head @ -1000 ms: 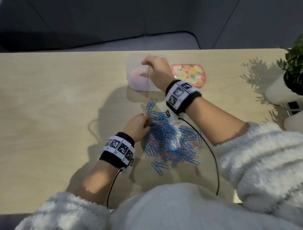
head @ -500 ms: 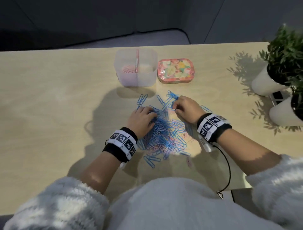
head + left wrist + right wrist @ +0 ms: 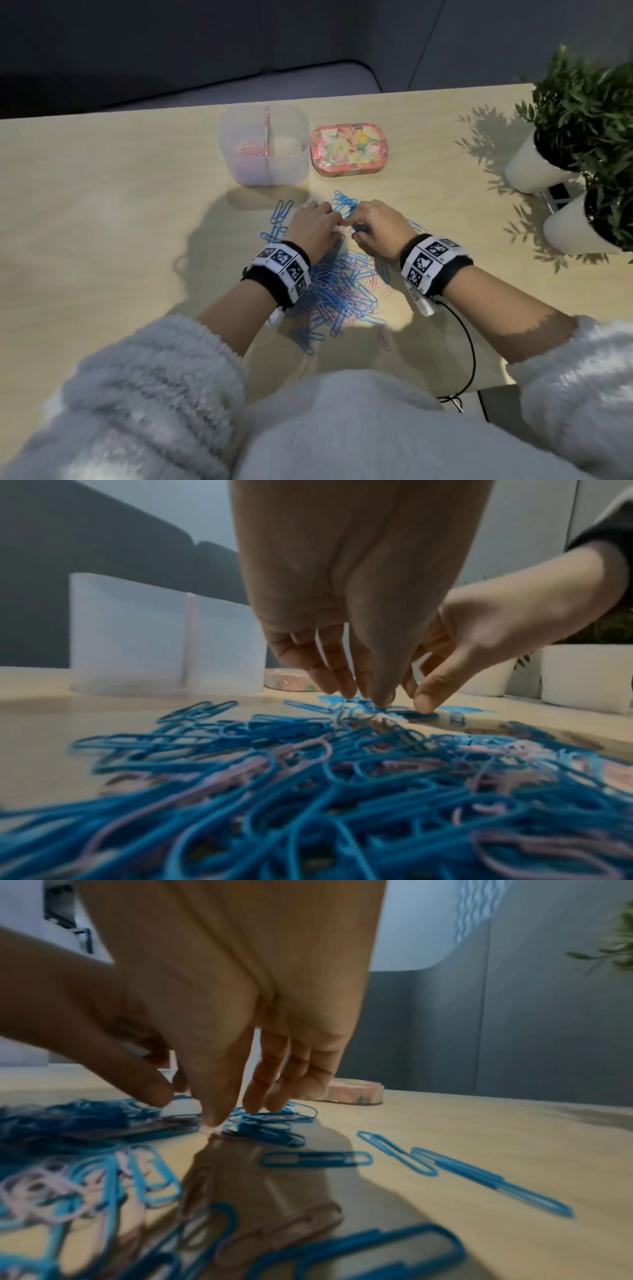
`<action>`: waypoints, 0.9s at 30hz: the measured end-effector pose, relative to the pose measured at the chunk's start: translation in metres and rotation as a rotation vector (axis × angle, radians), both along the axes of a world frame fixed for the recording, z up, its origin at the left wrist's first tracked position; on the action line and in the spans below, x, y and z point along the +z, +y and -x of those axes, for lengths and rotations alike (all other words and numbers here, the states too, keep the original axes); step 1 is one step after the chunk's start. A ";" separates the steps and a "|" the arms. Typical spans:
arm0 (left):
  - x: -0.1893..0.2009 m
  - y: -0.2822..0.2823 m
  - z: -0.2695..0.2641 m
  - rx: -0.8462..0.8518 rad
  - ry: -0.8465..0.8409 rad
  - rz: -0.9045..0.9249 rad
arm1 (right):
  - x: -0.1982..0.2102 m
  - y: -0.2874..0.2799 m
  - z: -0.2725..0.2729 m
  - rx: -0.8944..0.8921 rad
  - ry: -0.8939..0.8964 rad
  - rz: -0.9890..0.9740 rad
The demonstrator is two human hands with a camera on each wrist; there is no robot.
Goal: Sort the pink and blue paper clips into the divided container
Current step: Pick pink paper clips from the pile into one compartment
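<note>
A heap of blue and pink paper clips [image 3: 342, 291] lies on the table in front of me. Both hands reach into its far edge, fingertips almost meeting. My left hand [image 3: 330, 222] points down, its thumb and forefinger [image 3: 349, 692] closing on a pale pink clip [image 3: 185, 1107]. My right hand [image 3: 354, 229] has its thumb [image 3: 212, 1118] and straight fingers [image 3: 260, 1104] set apart on blue clips [image 3: 270, 1129], gripping nothing. The clear divided container [image 3: 263, 150] stands beyond the hands. Its left compartment holds pink clips [image 3: 246, 150]; the right one looks bare.
A floral tin [image 3: 349, 150] sits just right of the container. Two white plant pots [image 3: 534, 164] stand at the table's right edge. Stray blue clips [image 3: 462, 1172] lie right of the heap. A black cable [image 3: 469, 349] trails from my right wrist.
My right hand has come back from the container to the heap. Both hands have moved to the heap's far edge and now meet there, fingertips down.
</note>
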State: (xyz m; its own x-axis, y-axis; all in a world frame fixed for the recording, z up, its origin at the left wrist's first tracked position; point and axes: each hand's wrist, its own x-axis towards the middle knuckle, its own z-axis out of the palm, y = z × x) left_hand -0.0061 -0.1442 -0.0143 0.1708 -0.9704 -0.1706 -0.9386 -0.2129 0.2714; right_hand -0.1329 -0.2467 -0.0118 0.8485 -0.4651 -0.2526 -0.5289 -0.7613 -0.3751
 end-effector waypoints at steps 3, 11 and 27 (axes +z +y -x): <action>-0.005 -0.011 0.003 -0.002 -0.047 -0.051 | 0.001 0.000 -0.002 0.012 0.065 0.063; -0.007 -0.006 0.002 -0.028 -0.073 -0.066 | -0.006 0.016 0.012 -0.019 0.115 0.198; 0.016 -0.011 -0.021 0.668 1.181 0.067 | -0.005 -0.029 0.000 -0.861 -0.473 -0.959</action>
